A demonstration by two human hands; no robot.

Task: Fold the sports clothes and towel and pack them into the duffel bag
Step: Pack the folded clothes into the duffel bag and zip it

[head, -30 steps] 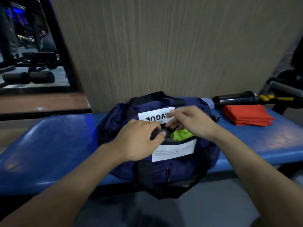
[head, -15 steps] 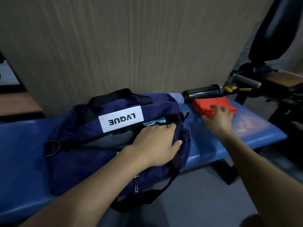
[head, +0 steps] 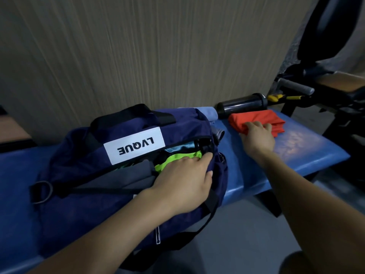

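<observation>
The duffel bag [head: 83, 194] lies on the bench [head: 308, 155]. Right of the bag lies a folded cloth [head: 254, 117]; behind that cloth, a bottle [head: 241, 104].

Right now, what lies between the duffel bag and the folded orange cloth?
In the head view, a small grey cloth on the blue bench lies between duffel bag and orange cloth.
</observation>
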